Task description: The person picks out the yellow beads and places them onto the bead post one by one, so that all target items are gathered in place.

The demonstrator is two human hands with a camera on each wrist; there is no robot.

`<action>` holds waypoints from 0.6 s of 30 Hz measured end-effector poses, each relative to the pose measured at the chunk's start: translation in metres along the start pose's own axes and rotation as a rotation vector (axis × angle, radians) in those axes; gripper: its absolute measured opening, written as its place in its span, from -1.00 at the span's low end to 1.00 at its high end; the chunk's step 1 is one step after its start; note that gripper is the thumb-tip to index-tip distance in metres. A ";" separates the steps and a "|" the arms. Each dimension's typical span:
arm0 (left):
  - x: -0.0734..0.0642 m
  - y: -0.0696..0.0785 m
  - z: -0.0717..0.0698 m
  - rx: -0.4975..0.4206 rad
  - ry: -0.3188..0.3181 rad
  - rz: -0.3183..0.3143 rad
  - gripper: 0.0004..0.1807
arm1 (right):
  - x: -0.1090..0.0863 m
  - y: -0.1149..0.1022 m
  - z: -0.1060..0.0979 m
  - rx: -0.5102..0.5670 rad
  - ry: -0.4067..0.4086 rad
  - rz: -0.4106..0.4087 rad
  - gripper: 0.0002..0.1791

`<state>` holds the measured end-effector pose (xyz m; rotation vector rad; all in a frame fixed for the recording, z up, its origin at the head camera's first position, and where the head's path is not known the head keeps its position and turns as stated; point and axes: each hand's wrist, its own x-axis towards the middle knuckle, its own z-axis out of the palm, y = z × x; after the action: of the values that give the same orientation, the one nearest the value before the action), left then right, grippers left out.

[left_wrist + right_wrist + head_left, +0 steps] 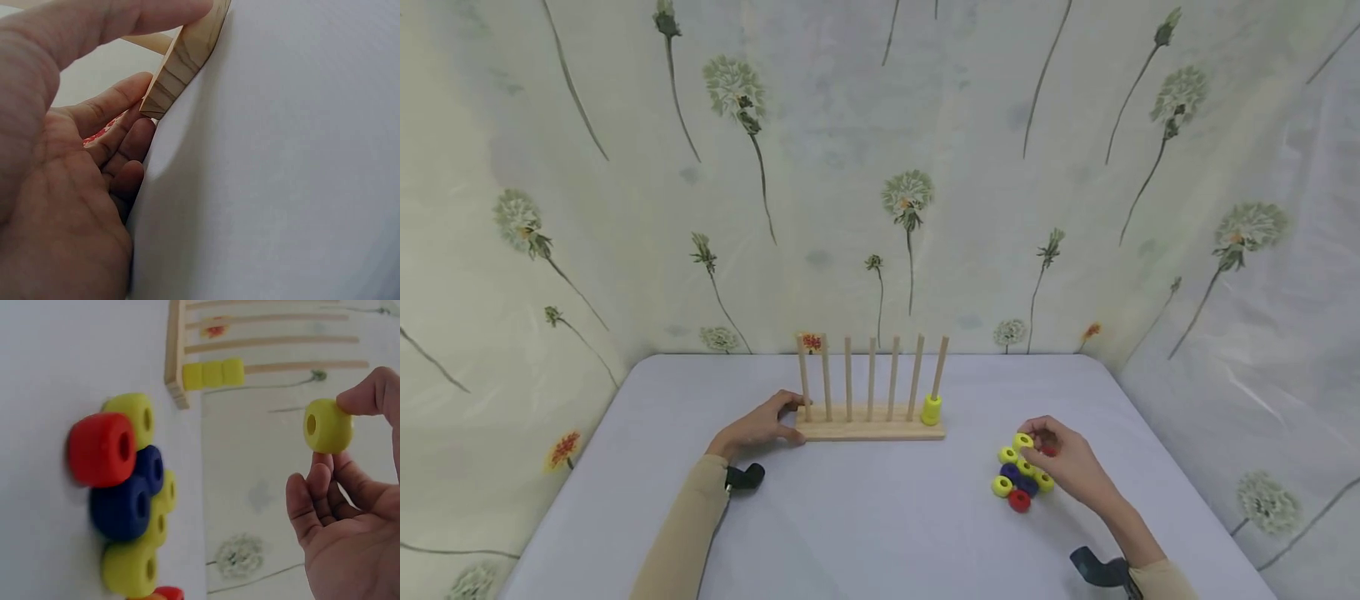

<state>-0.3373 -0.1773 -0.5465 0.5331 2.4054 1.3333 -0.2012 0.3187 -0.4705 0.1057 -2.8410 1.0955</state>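
A wooden peg rack (872,431) stands on the table, with several upright pegs in a row. Yellow beads (212,374) are stacked on its rightmost peg, three of them in the right wrist view. My left hand (766,422) grips the rack's left end, thumb at the front and fingers behind. Between thumb and fingertips, my right hand (1070,462) pinches a yellow bead (328,426), held above the table with its hole showing. Below it lies a cluster of loose beads: yellow ones, blue ones (122,509) and red ones (103,450).
A pale cloth covers the table (865,517). Behind it hangs a sheet (820,167) printed with dandelions, which also runs along both sides. Dark wrist-worn devices (745,477) sit on both forearms.
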 end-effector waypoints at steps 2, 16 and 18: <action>0.000 0.000 0.000 0.000 0.000 0.001 -0.17 | 0.007 -0.011 -0.002 0.022 0.002 -0.041 -0.69; 0.001 -0.001 0.000 -0.021 0.004 -0.010 -0.18 | 0.078 -0.085 -0.010 0.209 0.035 -0.184 -0.66; 0.000 0.000 0.000 -0.024 0.006 -0.006 -0.19 | 0.088 -0.093 -0.011 0.235 0.038 -0.202 -0.67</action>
<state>-0.3378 -0.1776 -0.5467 0.5162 2.3906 1.3609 -0.2786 0.2541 -0.3905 0.3756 -2.5874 1.3611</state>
